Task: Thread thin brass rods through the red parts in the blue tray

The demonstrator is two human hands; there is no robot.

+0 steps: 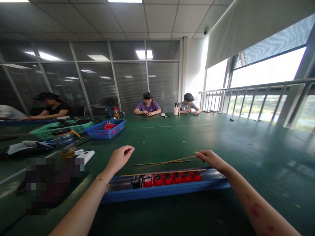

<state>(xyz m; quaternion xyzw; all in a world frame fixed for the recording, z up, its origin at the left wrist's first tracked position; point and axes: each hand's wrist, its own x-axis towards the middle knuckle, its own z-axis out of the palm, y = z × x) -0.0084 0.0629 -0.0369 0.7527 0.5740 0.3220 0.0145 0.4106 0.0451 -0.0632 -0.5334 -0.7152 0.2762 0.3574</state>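
Observation:
My right hand [208,158] pinches the right end of a thin yellowish stick [169,162], which slants down to the left above the table. My left hand [120,158] is raised beyond the left end of a blue tray [167,190]; its fingertips are pressed together with nothing visible between them. A second thin stick [183,161] lies on the table and crosses behind the held one. Another stick [159,173] lies lengthwise over the tray. Inside sit a row of several red blocks [167,178] with dark tops and a black block [136,182] at their left.
Left on the green table [197,131] are a blue basket [104,129], a green basket [40,131], a lidded jar [64,142] and a white-edged phone-like object [88,157]. People [147,106] sit along the far side. A white bottle [175,110] stands there.

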